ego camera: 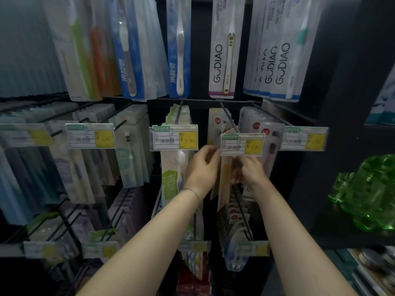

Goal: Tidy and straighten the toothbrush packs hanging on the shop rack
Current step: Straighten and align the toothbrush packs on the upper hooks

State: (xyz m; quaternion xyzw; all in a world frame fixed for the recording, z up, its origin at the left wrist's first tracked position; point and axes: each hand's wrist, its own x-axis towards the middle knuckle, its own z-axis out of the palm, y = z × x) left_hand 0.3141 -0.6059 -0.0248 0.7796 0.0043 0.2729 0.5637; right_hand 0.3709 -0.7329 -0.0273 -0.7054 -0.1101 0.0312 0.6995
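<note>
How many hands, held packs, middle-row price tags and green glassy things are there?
Hands: 2 (left hand, right hand)
Toothbrush pack held: 1
Middle-row price tags: 5
Green glassy object: 1
Total: 9

Beige toothbrush packs (224, 180) hang skewed on middle-row hook (229, 119).

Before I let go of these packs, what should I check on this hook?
1. Left hand and right hand both hold the toothbrush packs: ok.
2. Front packs hang straight: not ok, they lean askew.
3. Packs threaded on the hook: cannot tell, the price tag hides the holes.
4. Price tag faces forward: ok.
</note>
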